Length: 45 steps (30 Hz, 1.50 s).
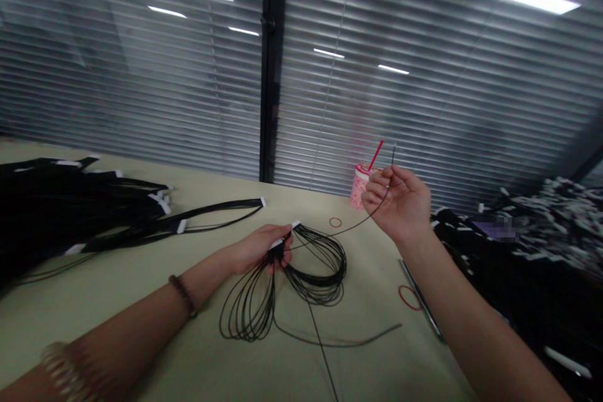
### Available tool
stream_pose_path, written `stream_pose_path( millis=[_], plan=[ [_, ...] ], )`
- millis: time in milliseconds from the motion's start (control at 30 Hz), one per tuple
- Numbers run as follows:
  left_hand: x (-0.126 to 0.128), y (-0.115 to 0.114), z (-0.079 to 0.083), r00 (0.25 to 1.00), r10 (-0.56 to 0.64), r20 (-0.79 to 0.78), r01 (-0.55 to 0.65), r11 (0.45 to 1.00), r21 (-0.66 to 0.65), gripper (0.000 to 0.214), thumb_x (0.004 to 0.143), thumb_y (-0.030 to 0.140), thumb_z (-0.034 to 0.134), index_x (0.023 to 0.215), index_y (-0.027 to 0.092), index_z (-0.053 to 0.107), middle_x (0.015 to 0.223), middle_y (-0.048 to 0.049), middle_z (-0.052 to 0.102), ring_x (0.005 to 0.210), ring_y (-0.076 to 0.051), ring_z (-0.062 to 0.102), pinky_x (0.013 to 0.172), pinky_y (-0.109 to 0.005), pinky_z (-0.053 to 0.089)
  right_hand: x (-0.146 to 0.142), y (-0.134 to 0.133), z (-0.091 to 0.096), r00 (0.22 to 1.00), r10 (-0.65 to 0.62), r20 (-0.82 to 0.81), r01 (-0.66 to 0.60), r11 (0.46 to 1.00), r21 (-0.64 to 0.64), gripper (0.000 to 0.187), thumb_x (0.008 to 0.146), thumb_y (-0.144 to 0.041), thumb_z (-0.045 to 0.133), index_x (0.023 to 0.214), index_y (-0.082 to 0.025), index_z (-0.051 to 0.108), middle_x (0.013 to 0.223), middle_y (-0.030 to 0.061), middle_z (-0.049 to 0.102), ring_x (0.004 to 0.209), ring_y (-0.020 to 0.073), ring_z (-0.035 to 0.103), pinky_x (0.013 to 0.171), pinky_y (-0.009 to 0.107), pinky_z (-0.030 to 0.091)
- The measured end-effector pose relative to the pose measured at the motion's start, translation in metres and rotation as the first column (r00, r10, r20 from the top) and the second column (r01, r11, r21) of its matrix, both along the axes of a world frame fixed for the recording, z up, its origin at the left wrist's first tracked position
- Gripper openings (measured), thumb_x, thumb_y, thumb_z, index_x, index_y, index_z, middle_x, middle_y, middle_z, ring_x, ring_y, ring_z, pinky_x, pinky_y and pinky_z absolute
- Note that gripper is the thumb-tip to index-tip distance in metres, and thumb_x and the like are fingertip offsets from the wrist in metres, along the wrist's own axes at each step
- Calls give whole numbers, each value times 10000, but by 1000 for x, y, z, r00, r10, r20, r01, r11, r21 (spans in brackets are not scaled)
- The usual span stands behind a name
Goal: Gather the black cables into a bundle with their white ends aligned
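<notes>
My left hand [266, 248] is closed around the middle of a looped bundle of thin black cables [332, 270], just above the table. White connectors [296, 224] show at its fingers. Loops hang to both sides of the grip, and loose cable ends trail over the tabletop. My right hand [398, 201] is raised to the right, pinching a single black cable [362, 221] near its tip, which points up. That strand curves down toward the bundle in my left hand. How it joins the bundle is hidden by the fingers.
A pink cup [358, 187] with a red straw stands behind my right hand. Red rubber bands [409, 298] and a thin metallic rod [424, 304] lie on the table [188, 352]. Black cable piles [70, 201] with white ends flank both sides. Window blinds [330, 107] rise behind.
</notes>
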<state>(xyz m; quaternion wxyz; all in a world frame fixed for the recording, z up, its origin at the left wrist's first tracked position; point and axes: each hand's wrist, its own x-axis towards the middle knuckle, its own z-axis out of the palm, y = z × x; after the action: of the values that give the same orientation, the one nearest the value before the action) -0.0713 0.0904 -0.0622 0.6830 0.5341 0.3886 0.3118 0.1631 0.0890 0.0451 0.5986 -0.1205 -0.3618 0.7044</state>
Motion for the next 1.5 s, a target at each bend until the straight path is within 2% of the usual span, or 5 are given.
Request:
stream_pose_path(
  millis=[600, 733, 867, 967, 1500],
  plan=[
    [0, 0, -1, 998, 53, 24, -52, 998, -33, 353, 745, 508, 452, 692, 158, 451, 559, -12, 551, 428, -110, 520, 289, -162, 314, -29, 6, -29, 942, -69, 328, 87, 995, -42, 130, 678, -242, 548, 620, -129, 517, 487, -68, 361, 383, 30, 286, 377, 170, 218],
    [2, 0, -1, 997, 69, 42, -68, 997, -18, 352, 746, 501, 455, 699, 153, 464, 554, -24, 577, 446, -134, 553, 287, -165, 321, -53, 1, -62, 649, -284, 706, 128, 955, 267, 180, 709, -261, 492, 585, -136, 531, 443, -50, 378, 398, 60, 327, 392, 192, 213],
    [2, -1, -1, 997, 65, 50, -64, 998, -17, 354, 747, 500, 456, 697, 150, 479, 540, -22, 582, 462, -148, 572, 288, -167, 328, -66, -12, -88, 83, -718, 692, -164, 675, 720, 211, 737, -221, 437, 573, -147, 548, 539, -2, 499, 519, 95, 433, 504, 219, 291],
    [1, 0, -1, 998, 46, 54, -45, 999, -7, 360, 756, 491, 446, 672, 144, 484, 519, -16, 577, 408, -124, 541, 288, -169, 332, -69, -18, -100, -143, -831, 538, -368, 549, 750, 196, 757, -243, 427, 654, -154, 568, 657, 30, 566, 598, 122, 488, 559, 236, 318],
    [1, 2, -2, 998, 47, 48, -45, 998, -33, 354, 763, 476, 438, 662, 140, 484, 507, -35, 586, 431, -150, 568, 277, -174, 335, -69, -15, -111, -222, -822, 525, -447, 564, 694, 238, 809, -261, 376, 711, -160, 568, 699, 33, 576, 642, 130, 518, 605, 232, 338]
  ],
)
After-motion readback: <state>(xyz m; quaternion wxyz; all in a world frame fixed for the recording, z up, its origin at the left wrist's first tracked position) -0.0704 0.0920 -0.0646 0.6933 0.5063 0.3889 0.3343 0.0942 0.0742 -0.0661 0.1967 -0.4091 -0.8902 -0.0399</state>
